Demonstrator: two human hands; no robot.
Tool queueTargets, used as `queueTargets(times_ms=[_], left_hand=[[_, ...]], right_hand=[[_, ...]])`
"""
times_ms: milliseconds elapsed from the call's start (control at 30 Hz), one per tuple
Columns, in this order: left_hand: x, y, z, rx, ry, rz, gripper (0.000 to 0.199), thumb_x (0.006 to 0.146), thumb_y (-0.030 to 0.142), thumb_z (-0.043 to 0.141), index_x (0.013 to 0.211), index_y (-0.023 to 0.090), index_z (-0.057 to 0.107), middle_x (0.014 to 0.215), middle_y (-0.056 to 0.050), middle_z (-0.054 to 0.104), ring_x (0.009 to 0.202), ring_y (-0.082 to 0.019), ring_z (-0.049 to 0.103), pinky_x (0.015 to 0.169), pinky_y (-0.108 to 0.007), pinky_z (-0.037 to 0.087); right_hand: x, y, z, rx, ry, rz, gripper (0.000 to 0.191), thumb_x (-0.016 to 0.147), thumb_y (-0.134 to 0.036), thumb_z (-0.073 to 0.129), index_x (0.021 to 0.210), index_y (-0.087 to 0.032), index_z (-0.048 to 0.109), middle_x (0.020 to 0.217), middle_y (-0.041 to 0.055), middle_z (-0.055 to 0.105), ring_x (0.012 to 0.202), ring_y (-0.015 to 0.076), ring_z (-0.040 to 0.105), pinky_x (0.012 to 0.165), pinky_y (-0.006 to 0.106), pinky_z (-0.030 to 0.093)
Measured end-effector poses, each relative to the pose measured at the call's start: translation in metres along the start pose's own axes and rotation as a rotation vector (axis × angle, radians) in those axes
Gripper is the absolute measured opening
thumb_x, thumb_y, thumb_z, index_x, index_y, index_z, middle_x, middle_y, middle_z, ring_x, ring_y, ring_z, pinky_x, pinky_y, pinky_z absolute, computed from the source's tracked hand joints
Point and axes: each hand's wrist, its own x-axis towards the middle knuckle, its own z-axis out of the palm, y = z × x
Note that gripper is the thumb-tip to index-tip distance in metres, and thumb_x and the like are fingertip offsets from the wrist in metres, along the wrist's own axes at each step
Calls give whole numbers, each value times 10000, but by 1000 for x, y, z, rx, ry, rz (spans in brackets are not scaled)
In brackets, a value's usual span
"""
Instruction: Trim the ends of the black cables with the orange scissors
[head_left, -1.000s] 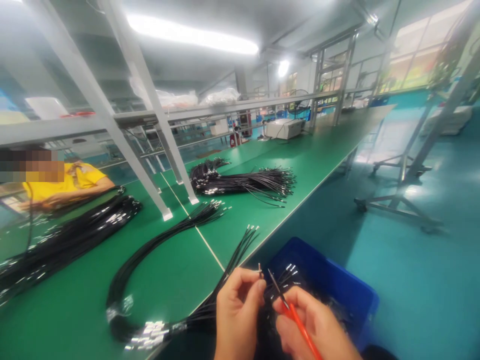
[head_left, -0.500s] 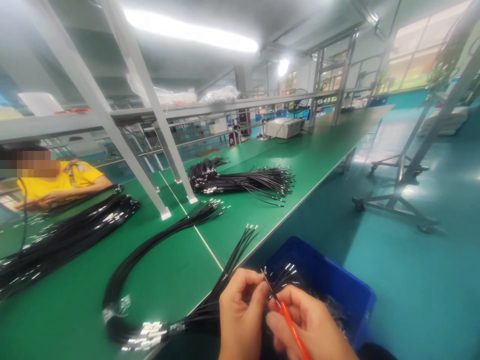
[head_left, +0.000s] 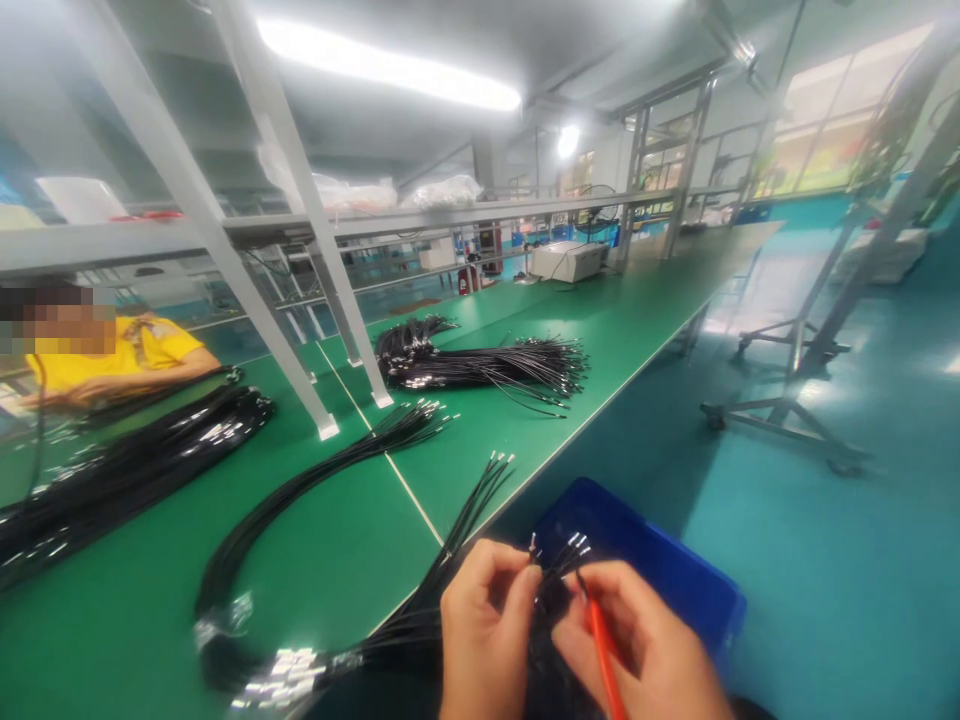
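Note:
My left hand [head_left: 491,620] pinches the end of a thin black cable between thumb and fingertips, and its small metal tip [head_left: 532,543] points up. My right hand [head_left: 637,640], just to its right, is closed around a slim orange-handled tool [head_left: 604,655] with a narrow dark tip; its exact kind is unclear. Behind the fingers, several more black cable ends [head_left: 577,545] with silvery tips stick out over the blue bin. A curved bundle of black cables [head_left: 240,540], wrapped with clear plastic, lies on the green table [head_left: 337,560] at left, and loose strands run toward my left hand.
A blue bin [head_left: 675,565] stands below the table edge. More cable bundles [head_left: 495,362] lie farther back, and a thick pile [head_left: 150,460] at left. A person in a yellow top [head_left: 157,345] sits across. White shelf posts [head_left: 289,200] rise from the table; a wheeled stand [head_left: 795,400] is at right.
My right hand has drawn the orange-handled tool right and away from the cable tip in my left hand. My left hand stays almost in place, still pinching.

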Motion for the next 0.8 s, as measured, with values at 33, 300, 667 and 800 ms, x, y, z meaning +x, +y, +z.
queueTargets(times_ms=[33,300,667,800], left_hand=[[0,0,0,12,-3,16,109,784,240,605,692,182,619,644,-1,606,607,-164,583,565,-235,455],[-6,3,3,144,-37,124,166,828,231,551,674,191,596,648,-12,622,594,-157,583,566,-225,454],[-3,8,-2,46,-35,51,159,818,269,581,690,185,625,663,-10,639,617,-164,602,583,-232,474],[0,8,-5,35,-64,25,136,802,236,586,679,182,607,631,1,623,574,-155,591,530,-218,464]], right_hand=[[3,0,1,4,82,-65,282,613,-351,721,818,-209,590,672,15,682,612,190,644,568,267,508],[33,4,17,-80,217,-353,142,755,-270,631,876,-230,568,709,1,666,612,165,638,554,248,522],[8,-1,29,331,121,-105,210,692,-217,675,860,-244,552,729,-36,626,628,136,612,609,233,519],[10,1,26,468,101,-37,261,652,-256,721,856,-245,559,719,-37,644,670,138,616,644,230,504]])
